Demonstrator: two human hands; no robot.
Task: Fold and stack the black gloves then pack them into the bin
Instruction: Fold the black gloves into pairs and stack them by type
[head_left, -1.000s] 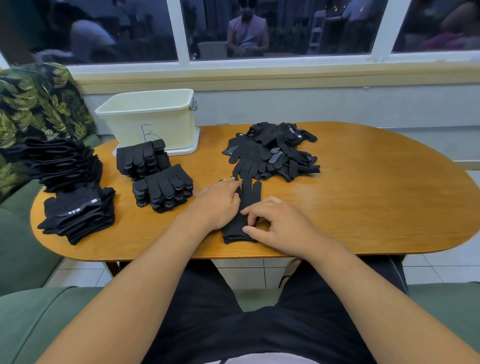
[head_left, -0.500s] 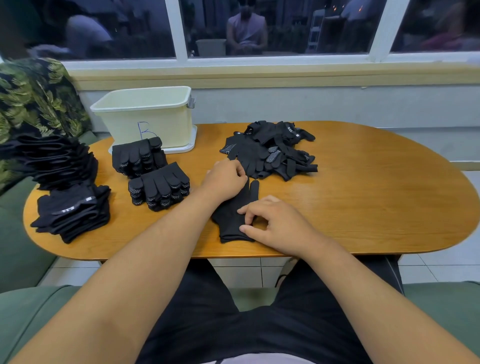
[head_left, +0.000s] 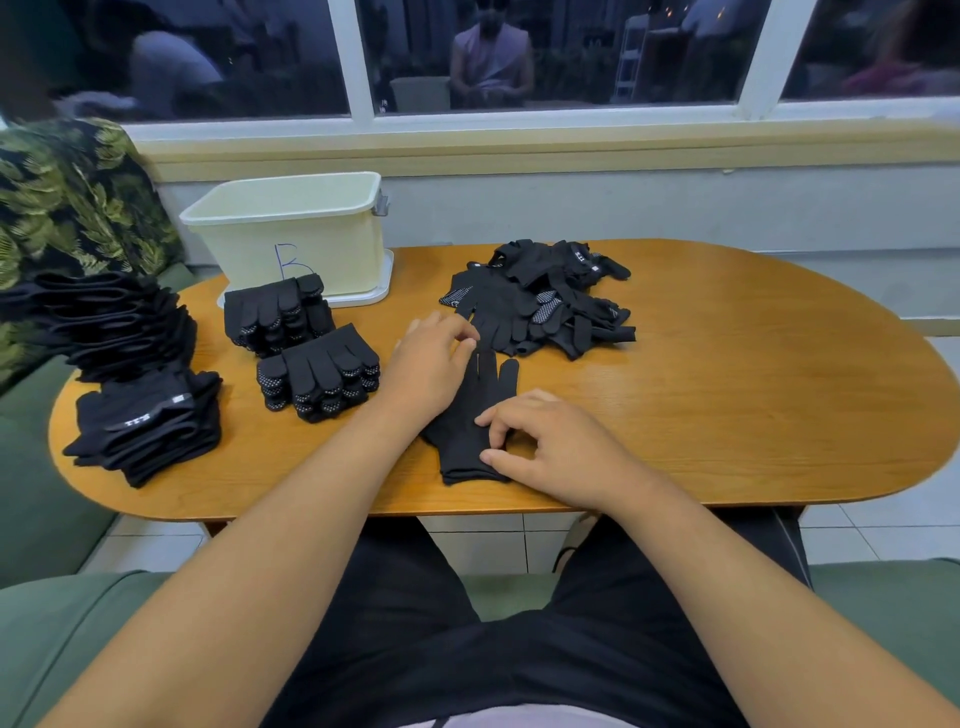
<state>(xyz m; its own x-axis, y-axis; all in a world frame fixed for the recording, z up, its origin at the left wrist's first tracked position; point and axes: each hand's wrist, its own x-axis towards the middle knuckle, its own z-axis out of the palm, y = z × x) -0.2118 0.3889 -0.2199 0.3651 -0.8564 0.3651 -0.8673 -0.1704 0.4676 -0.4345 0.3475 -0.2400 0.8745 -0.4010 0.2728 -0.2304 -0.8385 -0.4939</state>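
Centre of frame: one black glove (head_left: 470, 415) lies flat on the table (head_left: 727, 389), its long axis running from the cuff at the near edge up to the fingertips, which point toward the loose heap (head_left: 540, 301) at upper centre. Your left hand (head_left: 428, 366) rests over the finger end, knuckles bent; whether those fingers actually pinch fabric is hidden beneath the hand. Your right hand (head_left: 556, 449) sits on the cuff end, thumb and forefinger curled together, pinching the cloth. A fold bringing fingertips toward cuff would fall to the left hand. Folded stacks (head_left: 317, 379) lie left of centre; the bin (head_left: 291, 244) stands behind them, upper left
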